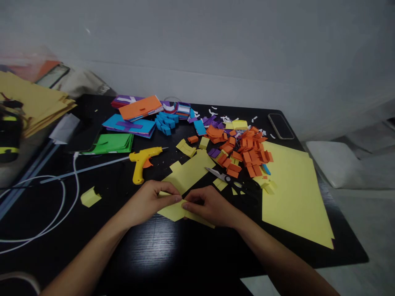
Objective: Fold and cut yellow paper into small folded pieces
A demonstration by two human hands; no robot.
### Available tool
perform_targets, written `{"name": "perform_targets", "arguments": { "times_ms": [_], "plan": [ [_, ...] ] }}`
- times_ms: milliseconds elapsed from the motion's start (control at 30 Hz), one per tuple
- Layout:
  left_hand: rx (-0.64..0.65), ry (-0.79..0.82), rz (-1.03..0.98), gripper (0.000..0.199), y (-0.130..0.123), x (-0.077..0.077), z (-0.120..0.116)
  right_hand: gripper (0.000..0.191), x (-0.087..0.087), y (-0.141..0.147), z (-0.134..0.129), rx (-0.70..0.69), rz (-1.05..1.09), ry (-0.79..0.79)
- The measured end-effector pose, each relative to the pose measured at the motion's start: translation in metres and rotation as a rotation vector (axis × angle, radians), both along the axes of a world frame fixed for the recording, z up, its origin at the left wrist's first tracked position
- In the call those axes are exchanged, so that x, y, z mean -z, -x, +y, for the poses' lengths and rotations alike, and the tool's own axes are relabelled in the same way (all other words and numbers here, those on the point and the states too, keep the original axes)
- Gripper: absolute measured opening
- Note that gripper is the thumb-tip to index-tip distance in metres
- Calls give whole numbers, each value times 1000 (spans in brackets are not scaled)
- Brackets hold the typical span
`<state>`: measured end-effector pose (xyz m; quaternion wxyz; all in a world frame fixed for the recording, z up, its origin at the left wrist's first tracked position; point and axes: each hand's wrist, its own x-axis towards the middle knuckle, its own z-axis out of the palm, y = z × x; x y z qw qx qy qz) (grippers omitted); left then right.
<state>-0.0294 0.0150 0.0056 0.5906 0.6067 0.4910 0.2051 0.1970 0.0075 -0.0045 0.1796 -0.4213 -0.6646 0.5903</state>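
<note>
Between thumb and fingers, my left hand pinches a piece of yellow paper low over the table. My right hand pinches the same paper, the two thumbs almost meeting. A fold seems to run where the thumbs press, but the fingers partly cover it. Just beyond the hands lies a flat yellow paper sheet. Open scissors rest right of that sheet, their handles dark against the tabletop. To the left is a yellow hot glue gun with a long glue stick behind it.
Folded orange paper pieces pile up at the right, beside large yellow sheets. Farther back are blue folded pieces, a green paper stack and a phone. A white cable loops at left near a small yellow piece.
</note>
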Motion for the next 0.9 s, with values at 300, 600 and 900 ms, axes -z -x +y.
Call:
{"name": "perform_targets", "arguments": {
  "times_ms": [300,600,900],
  "plan": [
    [-202,-83,-3,27,11,-7,10,28,0,-6,8,97,98,210],
    [-552,-176,-135,31,3,-5,5,28,0,-2,8,323,233,217],
    [-215,-142,-199,31,-20,5,-15,37,5,5,4,498,447,293]
  ]
}}
